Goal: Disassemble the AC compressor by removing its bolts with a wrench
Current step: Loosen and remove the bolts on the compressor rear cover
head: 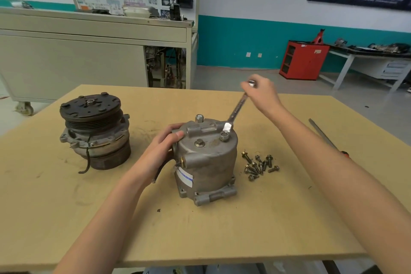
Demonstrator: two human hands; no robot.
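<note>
Surface (244, 229): tan board, scuffed and stained with dark marks.
Compressor (206, 162): stands on end near the middle of the surface. Grey cast housing, with a white-and-blue label low on its left front.
Top face: silver far bolt (199, 118) at the back rim, silver right bolt (224, 135) at the right rim. A darker hex fitting (199, 143) sits between them, nearer the centre.
Wrench (236, 110): head seated on the right bolt. The handle runs up and away to the right, clear of the housing. Cannot tell whether the head is ring or open type.
Right hand (261, 93): fingers curled round the far end of the wrench handle, and the handle tip shows above the knuckles.
Left hand (164, 147): grasps the upper left edge of the compressor, thumb lying on the top rim, fingers wrapped round the far side.
Bolts (259, 165): loose heap of dark flanged bolts on the surface, just right of the compressor base.
Second unit (95, 131): another compressor with a black pulley and clutch plate on top, left of the first and well apart. A black wire hangs from it down to the surface.
Long tool (322, 134): grey shaft with an orange end, near the right edge of the surface, partly hidden by the right forearm.
Background: red cabinet (303, 60) on the floor by the teal wall; grey cart (89, 51) with a wiring-diagram board behind the surface.
</note>
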